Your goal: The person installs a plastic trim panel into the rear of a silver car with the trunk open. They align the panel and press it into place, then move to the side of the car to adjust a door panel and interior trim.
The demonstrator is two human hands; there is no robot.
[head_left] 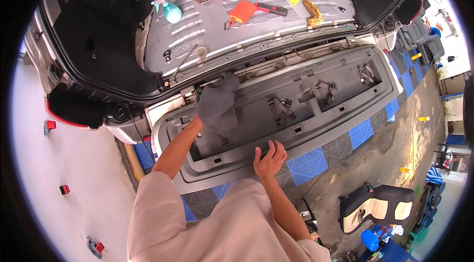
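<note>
The left hand, wrapped in a grey cloth, presses into the grey plastic tailgate trim panel near its upper left corner. The right hand lies flat, fingers spread, on the panel's near edge. Behind, on the bare metal car boot floor, lie a teal spray bottle and an orange scraper.
</note>
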